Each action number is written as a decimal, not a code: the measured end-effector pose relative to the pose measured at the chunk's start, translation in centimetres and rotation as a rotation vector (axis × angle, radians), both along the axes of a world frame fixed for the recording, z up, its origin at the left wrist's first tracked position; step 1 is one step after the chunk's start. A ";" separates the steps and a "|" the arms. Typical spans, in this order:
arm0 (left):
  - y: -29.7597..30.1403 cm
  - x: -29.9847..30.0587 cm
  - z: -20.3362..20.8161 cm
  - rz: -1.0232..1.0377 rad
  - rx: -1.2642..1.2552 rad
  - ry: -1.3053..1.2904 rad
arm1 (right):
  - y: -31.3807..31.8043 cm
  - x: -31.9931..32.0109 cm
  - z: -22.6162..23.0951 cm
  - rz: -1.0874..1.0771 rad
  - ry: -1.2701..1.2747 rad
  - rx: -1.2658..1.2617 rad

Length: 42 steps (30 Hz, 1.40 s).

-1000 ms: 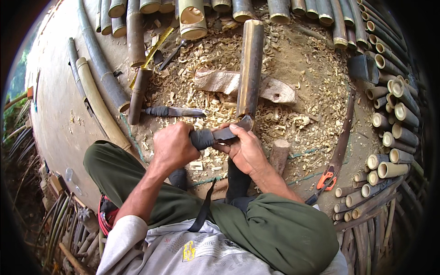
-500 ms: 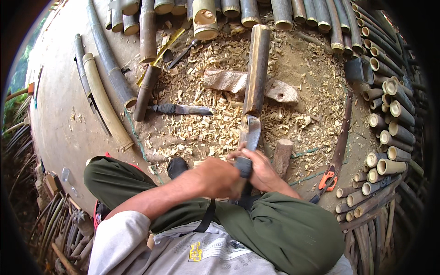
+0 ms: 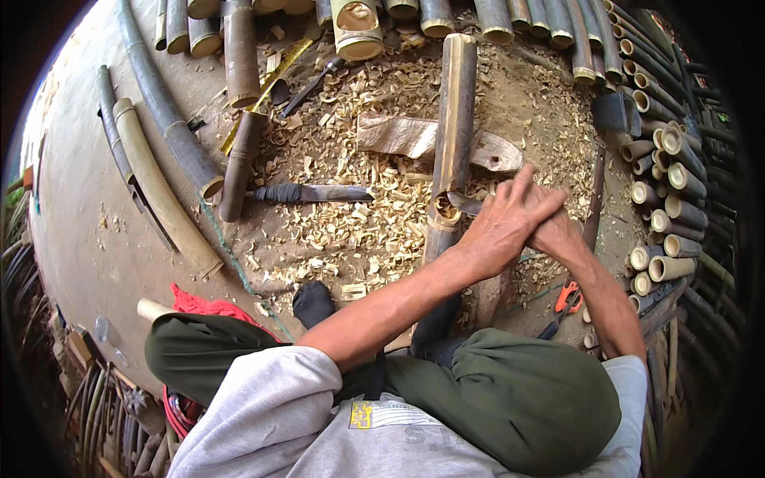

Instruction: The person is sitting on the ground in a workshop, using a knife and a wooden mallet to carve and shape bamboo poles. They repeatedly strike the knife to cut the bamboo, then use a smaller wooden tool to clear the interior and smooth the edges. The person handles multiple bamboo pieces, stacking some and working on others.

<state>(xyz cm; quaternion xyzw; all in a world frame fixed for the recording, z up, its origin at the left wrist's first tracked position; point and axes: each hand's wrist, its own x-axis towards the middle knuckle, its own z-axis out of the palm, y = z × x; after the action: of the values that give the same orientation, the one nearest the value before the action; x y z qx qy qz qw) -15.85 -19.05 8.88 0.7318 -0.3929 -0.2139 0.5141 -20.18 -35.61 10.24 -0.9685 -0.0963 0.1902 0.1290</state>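
Observation:
A dark bamboo tube (image 3: 456,103) with pale shaved strips runs from the far middle toward my lap, resting across a pale wooden block (image 3: 398,134). An opening (image 3: 446,212) is cut in its wall about halfway along. The knife (image 3: 464,203) has its curved blade tip at that opening; my hands cover its handle. My left hand (image 3: 506,211) lies over the handle and my right hand, some fingers reaching across. My right hand (image 3: 551,233) is closed underneath, partly hidden by the left. Both hands are right of the tube.
Wood shavings (image 3: 382,231) cover the ground. A second knife (image 3: 319,193) lies left. Bamboo pieces (image 3: 171,135) stretch along the left, and stacked tubes (image 3: 681,207) line the right. An orange-handled saw (image 3: 568,296) rests near my right knee; red cloth (image 3: 209,307) lies by my left.
Both hands have moved up and right, from below the opening to its right side. The knife has swung from lying along the tube to pointing across it. My right hand has left the tube.

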 end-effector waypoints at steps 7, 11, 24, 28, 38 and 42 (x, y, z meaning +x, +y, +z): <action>2.1 1.6 -0.8 0.543 -0.217 0.082 | 4.9 9.9 1.0 0.393 -0.190 -0.122; 2.1 2.0 -1.6 0.620 -0.190 -0.032 | 6.1 11.6 1.1 0.359 0.019 -0.200; 2.0 2.4 1.1 -0.254 0.256 0.372 | -0.6 -3.7 -5.6 -0.520 0.863 0.508; 3.2 3.1 0.0 -0.459 0.292 0.371 | 3.1 -6.9 -7.5 -0.801 0.765 0.589; 9.2 6.3 -0.3 0.090 0.027 -0.003 | 9.4 -6.1 -0.7 -1.132 0.593 1.075; 15.1 15.5 -7.0 0.966 0.223 -0.081 | 3.3 -11.6 -0.5 -1.115 0.103 0.729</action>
<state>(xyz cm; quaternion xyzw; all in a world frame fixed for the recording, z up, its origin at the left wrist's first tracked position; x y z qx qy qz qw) -0.31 -3.99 1.84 0.8885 -0.0034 0.0365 0.4575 -31.76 -32.31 9.77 -0.7573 0.3670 0.0963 0.5315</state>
